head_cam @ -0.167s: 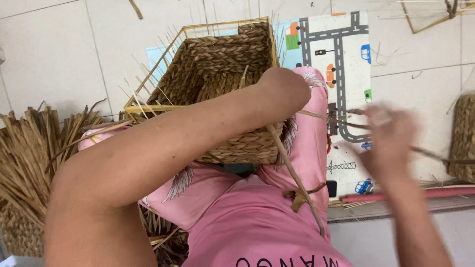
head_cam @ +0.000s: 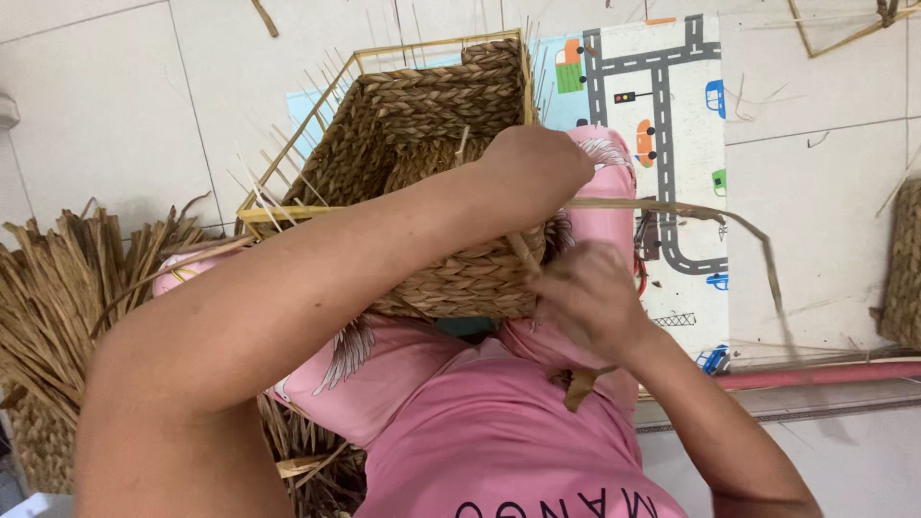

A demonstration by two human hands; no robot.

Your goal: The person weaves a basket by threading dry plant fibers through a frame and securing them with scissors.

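A half-woven straw basket (head_cam: 432, 125) on a yellow wire frame (head_cam: 384, 53) rests on my lap, thin spokes sticking out of its rim. My left hand (head_cam: 537, 163) is closed on the basket's near corner, gripping a long dried straw strand (head_cam: 672, 209) that runs off to the right. My right hand (head_cam: 585, 297) is blurred, right against the basket's lower corner, fingers pinching the same weaving strands. My pink trousers (head_cam: 460, 412) fill the lower middle.
A pile of dried straw (head_cam: 67, 288) lies at the left. A children's road-pattern mat (head_cam: 662, 115) is under my legs on the tiled floor (head_cam: 115, 105). Another woven piece (head_cam: 902, 269) sits at the right edge, with a red rod (head_cam: 825, 374) beside it.
My right hand has come in from the right toward the basket corner, drawing the strand with it. My left hand stays on the basket.
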